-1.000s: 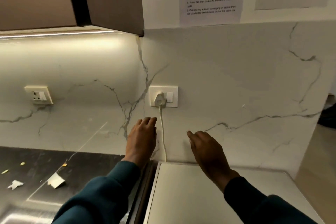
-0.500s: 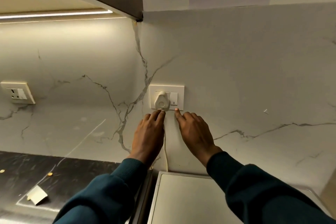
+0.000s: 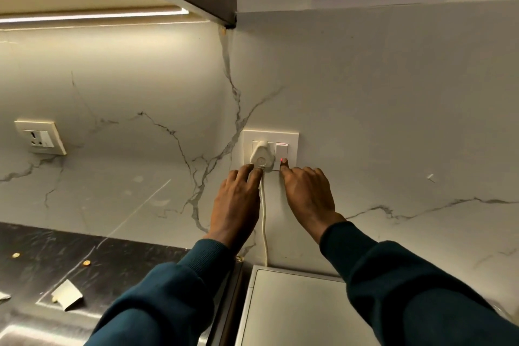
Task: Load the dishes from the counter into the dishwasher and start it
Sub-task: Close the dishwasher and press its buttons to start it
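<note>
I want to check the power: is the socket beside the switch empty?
No, a white plug sits in the socket, its cable hanging down.

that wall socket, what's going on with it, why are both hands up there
A person is switching on the wall socket above the white appliance top. The right hand has its index fingertip on the rocker switch, where a small red light shows. The left hand rests its fingertips at the bottom of the white plug, whose cord runs down behind the appliance. No dishes are in view; paper scraps lie on the dark counter.
</note>
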